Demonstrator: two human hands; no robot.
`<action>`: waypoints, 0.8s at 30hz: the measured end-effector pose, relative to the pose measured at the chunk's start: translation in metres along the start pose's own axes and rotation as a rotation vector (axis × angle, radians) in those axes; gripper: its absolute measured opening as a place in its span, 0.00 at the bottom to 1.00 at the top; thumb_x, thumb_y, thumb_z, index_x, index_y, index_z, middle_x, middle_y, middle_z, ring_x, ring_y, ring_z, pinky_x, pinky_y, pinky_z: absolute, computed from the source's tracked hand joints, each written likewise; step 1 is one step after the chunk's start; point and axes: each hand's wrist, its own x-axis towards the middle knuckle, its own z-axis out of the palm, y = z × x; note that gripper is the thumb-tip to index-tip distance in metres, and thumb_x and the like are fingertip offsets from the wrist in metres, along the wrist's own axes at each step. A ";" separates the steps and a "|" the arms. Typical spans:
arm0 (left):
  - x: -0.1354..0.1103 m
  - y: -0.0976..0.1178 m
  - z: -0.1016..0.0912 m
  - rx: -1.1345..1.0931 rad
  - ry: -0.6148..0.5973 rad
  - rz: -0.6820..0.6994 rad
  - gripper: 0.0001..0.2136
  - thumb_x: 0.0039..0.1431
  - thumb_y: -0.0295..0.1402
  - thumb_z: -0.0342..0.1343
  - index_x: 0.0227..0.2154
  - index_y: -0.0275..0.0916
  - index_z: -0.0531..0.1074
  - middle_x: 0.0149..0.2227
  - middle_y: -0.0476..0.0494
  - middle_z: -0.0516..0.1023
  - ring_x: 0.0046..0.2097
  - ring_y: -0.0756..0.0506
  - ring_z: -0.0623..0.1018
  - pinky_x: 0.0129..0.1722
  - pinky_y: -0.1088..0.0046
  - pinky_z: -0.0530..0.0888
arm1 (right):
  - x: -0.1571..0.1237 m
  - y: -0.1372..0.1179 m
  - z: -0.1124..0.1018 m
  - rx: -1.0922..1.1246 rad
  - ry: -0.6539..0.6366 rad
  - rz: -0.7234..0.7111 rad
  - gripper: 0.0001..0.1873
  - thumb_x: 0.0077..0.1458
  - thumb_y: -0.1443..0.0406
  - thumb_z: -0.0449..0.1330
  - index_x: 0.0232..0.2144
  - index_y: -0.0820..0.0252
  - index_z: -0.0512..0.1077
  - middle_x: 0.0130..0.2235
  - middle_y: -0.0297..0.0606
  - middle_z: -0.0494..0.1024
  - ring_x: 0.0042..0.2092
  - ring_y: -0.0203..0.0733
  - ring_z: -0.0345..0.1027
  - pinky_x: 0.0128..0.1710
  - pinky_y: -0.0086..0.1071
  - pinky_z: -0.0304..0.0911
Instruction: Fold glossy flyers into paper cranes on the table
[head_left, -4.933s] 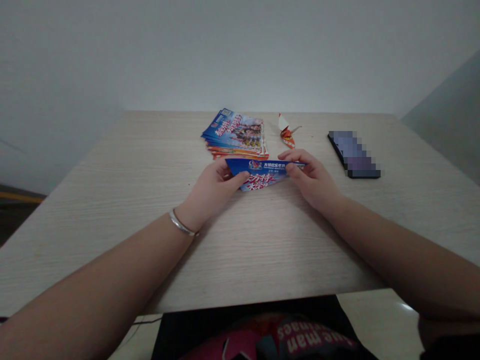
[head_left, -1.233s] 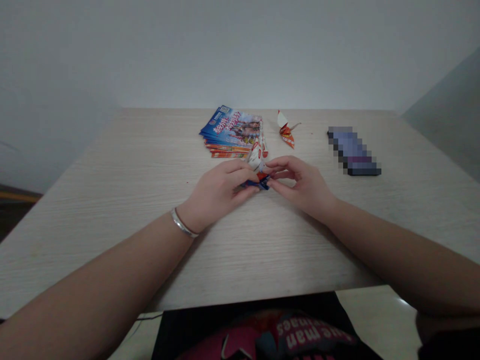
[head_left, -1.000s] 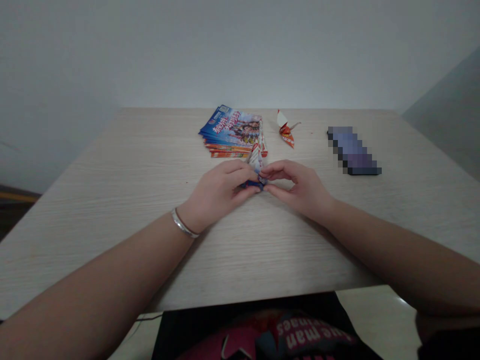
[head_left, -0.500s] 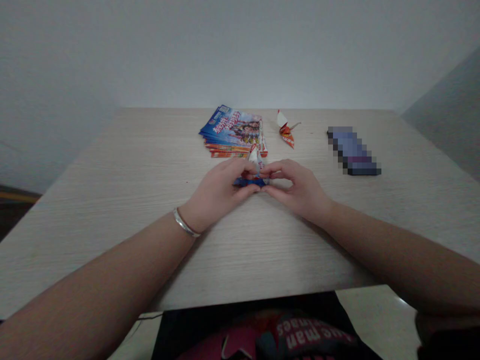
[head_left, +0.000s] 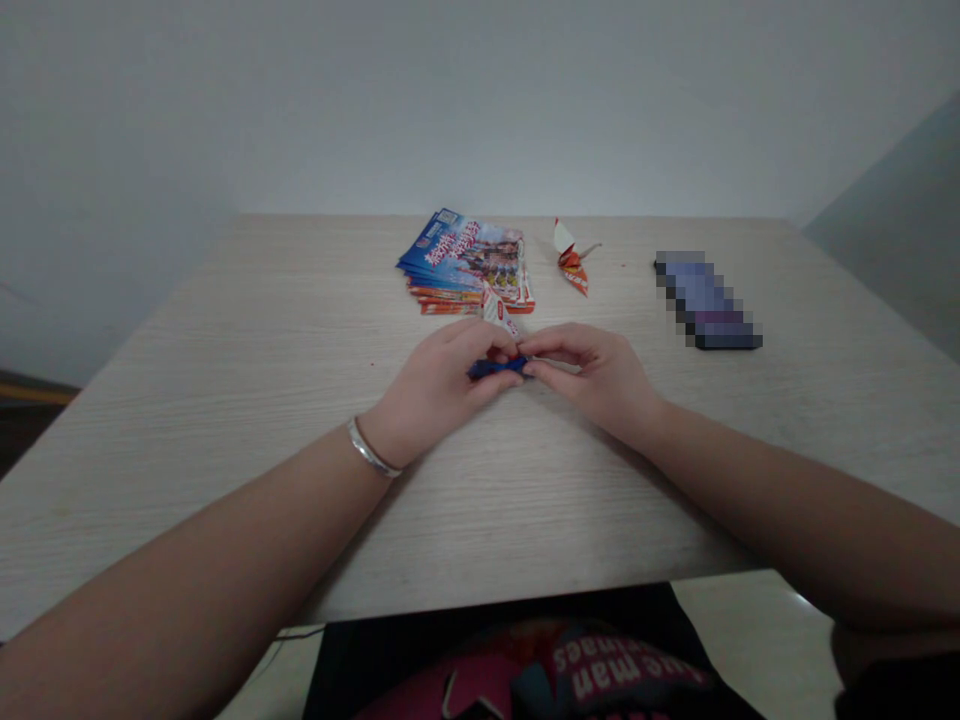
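Between my hands is a piece of folded paper (head_left: 497,310), printed white and red at its raised far point and blue along the near edge. My left hand (head_left: 457,375) pinches it from the left, thumb in front and fingers behind. From the right, my right hand (head_left: 589,368) pinches the same paper, its thumb and fingertips meeting the left hand's at the middle. The fingers hide much of the folds. Beyond the hands, a folded paper crane (head_left: 572,266) in orange and white stands on the table.
A fanned stack of printed leaflets (head_left: 465,262) lies just behind my hands. To the right is a phone (head_left: 709,300) with a blurred screen. The pale wooden table (head_left: 225,330) reaches back to a grey wall (head_left: 480,110).
The paper's raised white point has tipped to the left, and its blue near part looks narrower. My right fingers have shifted slightly; both hands keep their hold.
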 end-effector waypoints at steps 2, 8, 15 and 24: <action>0.000 0.000 0.000 0.006 0.010 0.001 0.08 0.59 0.31 0.64 0.37 0.37 0.70 0.34 0.50 0.75 0.37 0.49 0.75 0.38 0.74 0.70 | 0.001 0.000 0.000 -0.025 0.006 -0.049 0.08 0.54 0.68 0.65 0.37 0.54 0.81 0.40 0.36 0.84 0.43 0.41 0.78 0.48 0.38 0.75; 0.000 0.001 0.000 0.039 0.023 0.029 0.09 0.60 0.34 0.63 0.37 0.38 0.70 0.34 0.49 0.75 0.39 0.46 0.75 0.41 0.70 0.71 | 0.001 -0.002 -0.001 -0.138 0.037 -0.114 0.06 0.53 0.68 0.67 0.35 0.53 0.81 0.38 0.37 0.85 0.42 0.42 0.78 0.45 0.39 0.73; 0.000 0.003 0.000 0.039 0.007 0.032 0.07 0.61 0.34 0.62 0.38 0.37 0.71 0.37 0.46 0.76 0.40 0.46 0.75 0.42 0.69 0.72 | 0.002 -0.003 -0.001 -0.233 0.020 -0.273 0.05 0.55 0.67 0.65 0.34 0.54 0.81 0.37 0.35 0.85 0.40 0.42 0.78 0.45 0.39 0.72; 0.002 0.005 0.000 0.094 0.021 0.092 0.07 0.61 0.32 0.61 0.39 0.37 0.71 0.35 0.47 0.76 0.38 0.46 0.74 0.39 0.70 0.71 | 0.004 -0.003 -0.005 -0.163 -0.005 -0.168 0.08 0.57 0.68 0.62 0.36 0.53 0.81 0.38 0.35 0.84 0.41 0.41 0.77 0.46 0.38 0.71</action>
